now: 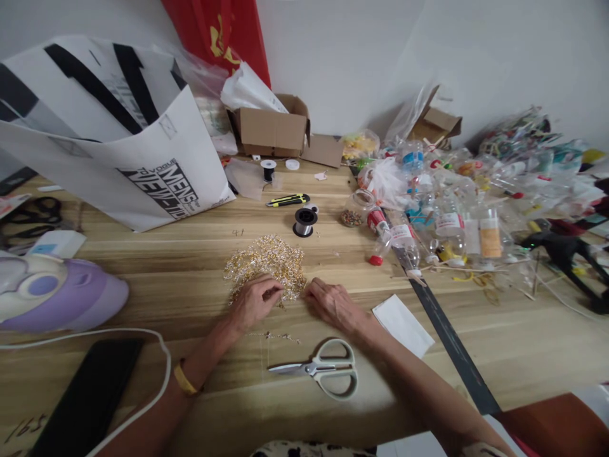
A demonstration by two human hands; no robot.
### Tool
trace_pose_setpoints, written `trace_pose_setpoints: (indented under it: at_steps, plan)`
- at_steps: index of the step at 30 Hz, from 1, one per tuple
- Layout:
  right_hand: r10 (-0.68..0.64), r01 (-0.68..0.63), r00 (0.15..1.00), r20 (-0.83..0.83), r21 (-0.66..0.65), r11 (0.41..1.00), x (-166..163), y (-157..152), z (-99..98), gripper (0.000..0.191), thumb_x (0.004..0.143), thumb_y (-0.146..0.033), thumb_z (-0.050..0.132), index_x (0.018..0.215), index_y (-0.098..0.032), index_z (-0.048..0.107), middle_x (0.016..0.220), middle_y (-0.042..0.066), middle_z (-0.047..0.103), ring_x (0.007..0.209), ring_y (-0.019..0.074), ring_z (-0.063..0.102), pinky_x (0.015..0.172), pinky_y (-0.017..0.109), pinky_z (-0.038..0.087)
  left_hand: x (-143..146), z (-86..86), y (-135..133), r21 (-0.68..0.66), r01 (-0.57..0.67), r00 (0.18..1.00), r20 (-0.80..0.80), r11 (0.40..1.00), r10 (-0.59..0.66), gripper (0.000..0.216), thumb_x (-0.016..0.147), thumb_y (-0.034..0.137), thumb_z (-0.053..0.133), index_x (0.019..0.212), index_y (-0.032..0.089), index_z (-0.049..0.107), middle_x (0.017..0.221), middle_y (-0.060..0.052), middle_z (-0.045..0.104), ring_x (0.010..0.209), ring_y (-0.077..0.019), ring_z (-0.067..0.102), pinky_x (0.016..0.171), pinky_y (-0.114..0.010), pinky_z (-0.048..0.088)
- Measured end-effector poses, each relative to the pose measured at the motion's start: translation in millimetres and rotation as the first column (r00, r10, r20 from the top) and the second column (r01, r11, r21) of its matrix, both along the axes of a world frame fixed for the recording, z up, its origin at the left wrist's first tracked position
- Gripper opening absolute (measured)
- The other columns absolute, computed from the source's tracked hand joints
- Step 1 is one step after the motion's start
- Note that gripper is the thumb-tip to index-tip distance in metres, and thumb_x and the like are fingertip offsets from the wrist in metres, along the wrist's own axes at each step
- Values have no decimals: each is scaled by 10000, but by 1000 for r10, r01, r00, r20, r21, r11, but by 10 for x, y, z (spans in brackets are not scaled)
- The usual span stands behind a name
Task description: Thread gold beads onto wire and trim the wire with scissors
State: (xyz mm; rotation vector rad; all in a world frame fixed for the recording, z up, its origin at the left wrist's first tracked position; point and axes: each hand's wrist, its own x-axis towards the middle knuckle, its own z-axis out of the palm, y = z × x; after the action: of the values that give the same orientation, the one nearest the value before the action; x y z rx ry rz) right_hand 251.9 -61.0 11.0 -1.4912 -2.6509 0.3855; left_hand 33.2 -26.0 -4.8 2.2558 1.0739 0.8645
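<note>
A heap of small gold and white beaded pieces (267, 261) lies in the middle of the wooden table (157, 254). My left hand (254, 301) rests at the heap's near edge, fingertips pinched on some of the beaded pieces. My right hand (333, 304) lies just right of the heap, fingers curled down on the table; whether it holds anything is hidden. A thin beaded strand (278, 336) lies between my forearms. Grey-handled scissors (323, 368) lie closed just in front of my hands.
A spool of clear thread (304, 221) and a yellow-black utility knife (288, 200) lie beyond the heap. A large white paper bag (109, 139) stands at left, a cardboard box (273, 130) behind. Bottles and bags (447, 190) crowd the right. A purple device (52, 292), a black phone (90, 393).
</note>
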Motion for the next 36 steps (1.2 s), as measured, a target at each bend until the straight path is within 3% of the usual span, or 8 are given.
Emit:
trace_pose_setpoints:
  at_steps: [5,13,17,24,30,36]
  plan:
    - [-24,23,997,-68,-13,1000,-24,6,-10,100,938,-172,436,944,-161,535,897,37,590,722,107,565,623,221,350,37,1,-28,115,67,996,-65,991,-59,89,822,162,593,771,172,666,767,-38,641,803,-170,551,756,-302,452]
    - [11,-10,998,-64,16,1000,-62,3,19,97,943,-178,432,955,-163,526,920,42,592,754,119,566,616,221,348,75,-17,-66,157,103,989,-118,982,-85,141,788,191,655,924,160,668,851,-61,638,880,-198,537,786,-335,461]
    - [29,-29,1000,-10,43,999,-86,-4,61,104,948,-187,421,951,-164,522,887,40,589,691,119,555,581,229,325,99,17,-74,162,120,988,-121,980,-101,72,824,185,613,851,148,668,785,-50,628,833,-184,533,756,-306,447]
    - [31,-31,999,20,20,999,-112,9,82,113,950,-186,408,936,-159,517,877,49,584,695,126,562,574,224,335,114,92,-96,139,152,985,-108,978,-138,170,871,170,537,735,156,638,713,-35,613,746,-161,521,713,-281,424]
    - [57,-56,979,-195,9,998,-165,7,147,151,906,-158,484,1057,-158,484,996,71,571,796,139,585,644,219,400,116,121,-103,85,99,995,-25,991,-97,199,868,162,523,703,164,635,698,-30,620,722,-156,530,696,-281,422]
    - [51,-47,926,-375,19,999,-242,19,26,81,920,-151,462,987,-168,504,848,32,589,722,133,579,641,220,411,99,103,-86,30,84,996,-1,996,-84,227,876,201,512,690,164,638,698,-35,639,705,-158,545,691,-291,427]
